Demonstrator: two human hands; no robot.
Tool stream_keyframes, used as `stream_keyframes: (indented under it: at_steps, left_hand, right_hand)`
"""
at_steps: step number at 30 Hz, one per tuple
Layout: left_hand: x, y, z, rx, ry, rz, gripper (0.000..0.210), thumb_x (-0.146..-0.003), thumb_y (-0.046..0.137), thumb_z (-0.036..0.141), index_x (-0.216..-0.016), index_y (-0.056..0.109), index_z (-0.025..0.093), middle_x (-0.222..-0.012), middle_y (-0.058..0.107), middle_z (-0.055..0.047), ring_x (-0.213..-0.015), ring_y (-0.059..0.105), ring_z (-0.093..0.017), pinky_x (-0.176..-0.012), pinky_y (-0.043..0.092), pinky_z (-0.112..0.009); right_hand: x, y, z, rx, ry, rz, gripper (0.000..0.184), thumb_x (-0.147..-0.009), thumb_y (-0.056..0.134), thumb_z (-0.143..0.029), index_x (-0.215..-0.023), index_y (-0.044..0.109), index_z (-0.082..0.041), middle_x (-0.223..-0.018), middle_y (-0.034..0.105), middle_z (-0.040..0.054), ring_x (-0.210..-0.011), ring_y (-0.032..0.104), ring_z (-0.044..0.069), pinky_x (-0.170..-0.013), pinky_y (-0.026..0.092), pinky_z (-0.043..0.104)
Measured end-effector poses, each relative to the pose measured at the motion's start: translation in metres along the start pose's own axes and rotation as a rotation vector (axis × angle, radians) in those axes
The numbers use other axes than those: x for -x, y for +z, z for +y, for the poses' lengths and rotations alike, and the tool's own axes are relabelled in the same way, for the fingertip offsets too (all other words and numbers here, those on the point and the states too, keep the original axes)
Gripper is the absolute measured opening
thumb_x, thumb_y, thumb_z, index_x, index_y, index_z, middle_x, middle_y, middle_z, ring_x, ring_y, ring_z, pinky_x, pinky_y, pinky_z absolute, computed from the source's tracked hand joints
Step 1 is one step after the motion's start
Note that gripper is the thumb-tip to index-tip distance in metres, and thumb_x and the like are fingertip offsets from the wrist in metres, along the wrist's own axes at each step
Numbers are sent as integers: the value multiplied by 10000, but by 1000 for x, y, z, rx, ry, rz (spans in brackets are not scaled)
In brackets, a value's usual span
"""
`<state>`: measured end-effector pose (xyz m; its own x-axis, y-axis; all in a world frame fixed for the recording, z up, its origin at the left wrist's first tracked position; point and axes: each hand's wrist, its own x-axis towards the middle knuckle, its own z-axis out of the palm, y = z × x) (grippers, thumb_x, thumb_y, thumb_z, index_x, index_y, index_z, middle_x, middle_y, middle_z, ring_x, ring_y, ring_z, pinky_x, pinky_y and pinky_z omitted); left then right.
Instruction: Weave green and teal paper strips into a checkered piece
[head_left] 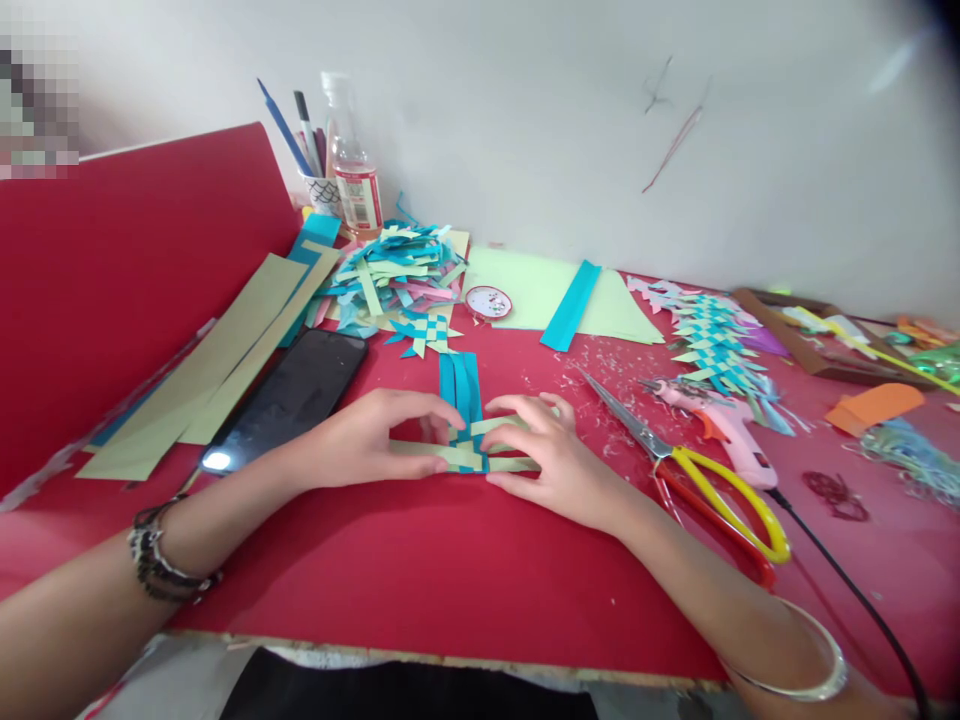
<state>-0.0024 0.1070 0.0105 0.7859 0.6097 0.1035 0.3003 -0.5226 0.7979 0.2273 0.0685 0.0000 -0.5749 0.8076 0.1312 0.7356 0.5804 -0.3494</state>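
Blue and pale-green paper strips cross in a small weave (pixel 471 452) on the red table in front of me. Blue strips (pixel 460 385) stick out from it toward the wall, and pale-green ones reach out sideways. At the weave's left edge is my left hand (pixel 367 435), its thumb stretched along a pale-green strip and its fingers curved and apart from the thumb. From the right my right hand (pixel 544 450) rests its spread fingertips on the strips. Neither hand visibly closes round a strip; some fingertips are hidden behind the knuckles.
Right of my hands lie scissors (pixel 675 465), a pink glue gun (pixel 720 420) with a black cord, and woven paper pieces (pixel 716 340). A phone (pixel 300 385) and long paper strips (pixel 202 360) are at left. Behind stand a heap of cut strips (pixel 397 270) and a bottle (pixel 356 180).
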Motion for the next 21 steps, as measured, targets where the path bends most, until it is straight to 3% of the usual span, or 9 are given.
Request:
stream_keyframes:
  at_steps: [6,9,12,15,18,21]
  left_hand:
    - [2,-6,8,452,7,-68,346,-835,392,335,-1126,456,160,-1009,613,-106,-880,603,-213,-811,456,-371]
    - [2,-3,5,541,58,12,402,-824,349,324,-1208,370,203,-1248,456,-126,-1014,548,-256,-864,432,-426]
    - [0,2,0,335,11,181,496,-788,395,201,-1265,269,251,-1339,320,-111,-1056,519,-230,-829,465,-374]
    - [0,8,-1,137,-26,271,596,-790,386,132,-1318,143,265,-1266,385,-111,-991,555,-184,-785,491,-326]
    - [1,13,3,62,55,221,639,-826,345,118,-1339,13,307,-1254,401,-102,-1001,549,-171,-818,482,-324]
    - [2,16,8,-59,130,117,614,-851,314,131,-1350,-5,294,-1280,377,-105,-1093,482,-181,-883,442,-322]
  right_hand:
    - [-1,1,0,-42,4,-24,170,-791,507,-348,-932,553,-264,-1179,495,35,-1110,438,199,-974,175,454]
    - [-1,0,-1,-32,11,-25,157,-786,509,-352,-906,556,-262,-1167,503,29,-1106,443,196,-978,172,453]
    - [-1,-1,-2,-30,18,-35,193,-770,521,-379,-916,552,-258,-1170,497,34,-1107,442,204,-981,161,462]
    - [-1,0,-6,-52,52,-27,256,-746,528,-454,-904,555,-254,-1160,493,39,-1102,442,216,-985,138,481]
    - [-2,3,-10,-102,89,15,258,-748,520,-477,-869,570,-255,-1128,498,30,-1083,450,210,-990,110,484]
    - [-3,7,-13,-110,120,80,176,-780,506,-406,-838,591,-264,-1097,507,16,-1052,467,200,-984,102,482]
